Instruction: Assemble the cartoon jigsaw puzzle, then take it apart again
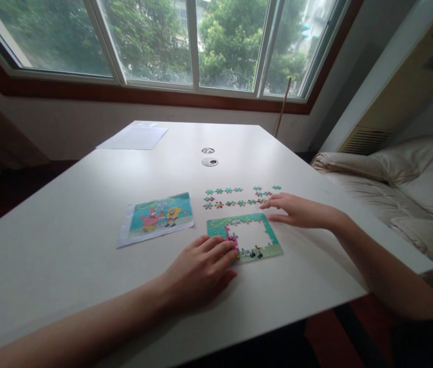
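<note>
A partly filled jigsaw puzzle (275, 249) with a green and teal cartoon border lies flat on the white table. Pieces fill its left side, while a white gap shows in its middle and right. Across its lower left corner rests my left hand (204, 263), open, its fingers lying flat over the pink part. My right hand (296, 210) is open just beyond the puzzle's upper right corner, fingers reaching left. Its fingertips are at the right end of several loose puzzle pieces (230, 203) laid in rows; whether they touch one cannot be made out.
Left of the puzzle lies a printed cartoon picture (162, 217) on white paper. Two small round items (210, 162) sit farther back on the table (86, 204). White sheets (135, 138) lie at the far left corner. A pale sofa (385, 174) stands to the right, beneath an air conditioner.
</note>
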Available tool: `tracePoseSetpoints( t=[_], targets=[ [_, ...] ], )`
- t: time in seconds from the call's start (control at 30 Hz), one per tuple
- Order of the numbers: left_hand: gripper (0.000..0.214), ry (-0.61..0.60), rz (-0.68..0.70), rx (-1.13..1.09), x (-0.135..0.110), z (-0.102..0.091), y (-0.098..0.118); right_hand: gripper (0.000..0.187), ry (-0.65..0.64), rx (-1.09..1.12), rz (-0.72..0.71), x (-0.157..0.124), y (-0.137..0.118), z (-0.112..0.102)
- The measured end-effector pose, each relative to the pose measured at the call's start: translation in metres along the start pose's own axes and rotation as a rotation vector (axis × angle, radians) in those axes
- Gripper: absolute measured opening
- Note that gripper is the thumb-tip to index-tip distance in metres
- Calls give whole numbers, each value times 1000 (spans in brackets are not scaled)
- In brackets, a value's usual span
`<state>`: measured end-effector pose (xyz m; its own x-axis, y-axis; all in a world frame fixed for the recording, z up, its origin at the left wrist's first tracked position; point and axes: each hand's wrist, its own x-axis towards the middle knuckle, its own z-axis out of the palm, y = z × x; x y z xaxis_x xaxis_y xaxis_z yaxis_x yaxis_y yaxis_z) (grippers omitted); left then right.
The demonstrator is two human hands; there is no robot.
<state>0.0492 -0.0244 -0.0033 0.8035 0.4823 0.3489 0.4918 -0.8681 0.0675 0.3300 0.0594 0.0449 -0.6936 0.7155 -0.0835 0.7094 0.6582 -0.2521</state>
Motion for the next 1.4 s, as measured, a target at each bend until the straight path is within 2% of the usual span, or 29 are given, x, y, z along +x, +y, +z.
tracePoseSetpoints(
  t=[0.17, 0.23, 0.33, 0.7, 1.0, 1.17, 1.3, 1.4],
  targets=[
    [23, 17, 13, -13, 0, -2, 1, 26, 264, -77, 208, 12, 54, 3],
    [23, 26, 18, -10, 0, -1, 1, 26, 319, -78, 273, 14, 70, 5],
    [22, 34, 18, -3, -1, -1, 1, 27, 364, -64, 320, 16, 79, 9],
    [22, 27, 16, -17, 0, -2, 1, 25, 364, -5, 287, 29, 80, 23],
    [22, 33, 15, -15, 0, -2, 1, 20, 286, 48, 346, 31, 81, 20],
    [23, 22, 12, -24, 0, -1, 1, 23, 343, 194, 323, 28, 80, 17],
    [23, 14, 13, -29, 0, -1, 1, 32, 348, 380, 220, 28, 66, 14],
    [22, 1, 4, -33, 0, -1, 0, 36, 279, 475, 141, 27, 41, 13]
  ],
)
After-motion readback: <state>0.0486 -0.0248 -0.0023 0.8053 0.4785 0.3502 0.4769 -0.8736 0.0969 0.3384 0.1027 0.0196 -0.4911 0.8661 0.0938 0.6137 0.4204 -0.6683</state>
